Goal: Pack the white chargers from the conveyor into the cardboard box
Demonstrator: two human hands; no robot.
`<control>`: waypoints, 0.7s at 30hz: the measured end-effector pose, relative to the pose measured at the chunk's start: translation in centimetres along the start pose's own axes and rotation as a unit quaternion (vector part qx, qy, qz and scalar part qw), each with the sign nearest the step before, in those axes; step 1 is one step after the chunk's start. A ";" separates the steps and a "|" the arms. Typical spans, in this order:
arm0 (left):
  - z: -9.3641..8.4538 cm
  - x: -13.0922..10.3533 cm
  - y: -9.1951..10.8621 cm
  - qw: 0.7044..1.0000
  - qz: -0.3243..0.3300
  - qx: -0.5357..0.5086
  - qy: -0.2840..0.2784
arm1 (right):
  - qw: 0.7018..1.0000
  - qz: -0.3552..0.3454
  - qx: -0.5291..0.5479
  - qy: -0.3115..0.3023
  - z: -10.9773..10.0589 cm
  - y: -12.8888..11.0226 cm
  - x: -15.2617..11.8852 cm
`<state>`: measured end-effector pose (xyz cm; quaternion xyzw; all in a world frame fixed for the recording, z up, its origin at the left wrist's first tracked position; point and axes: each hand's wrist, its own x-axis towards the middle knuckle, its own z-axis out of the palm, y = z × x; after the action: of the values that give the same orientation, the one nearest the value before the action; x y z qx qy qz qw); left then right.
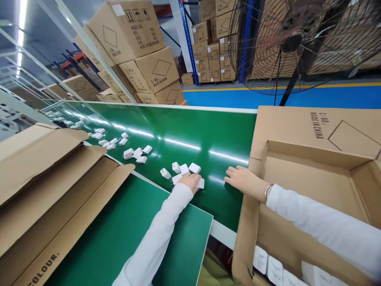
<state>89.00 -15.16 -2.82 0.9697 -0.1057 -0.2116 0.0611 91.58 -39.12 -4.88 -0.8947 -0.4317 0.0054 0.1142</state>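
My left hand (191, 182) reaches down onto a small cluster of white plug-in chargers (195, 168) on the green conveyor belt (178, 123). Its fingers are curled over a charger (201, 184) at the right side of the cluster, and partly hide it. Just right of there, my right hand (241, 178) hovers at the belt, fingers stretched out and holding nothing. Beneath the right forearm is an open cardboard carton (263, 159). White chargers (275, 270) stand in rows at the carton's near end.
More chargers (111, 143) lie scattered up the belt to the left. An open carton (59, 171) stands at left beside a green side board (125, 222). Beyond the belt are stacked cartons (151, 67) and a large fan (293, 43).
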 end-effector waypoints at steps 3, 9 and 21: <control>0.4 -1.9 2.5 0.991 0.092 -0.089 0.045 | 0.993 0.036 0.098 0.047 -1.3 0.4 -0.7; 1.8 -5.8 7.9 0.871 0.239 -0.406 0.141 | 0.898 0.134 0.407 0.100 -4.3 -1.4 -5.8; 1.5 -8.4 12.8 0.882 0.266 -0.375 0.102 | 0.782 0.319 0.524 0.111 -4.3 -3.0 -17.9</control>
<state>78.59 -25.79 1.23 0.8258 -0.2660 -0.1110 0.4847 78.53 -52.06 -1.67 -0.7778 -0.0362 0.1676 0.6047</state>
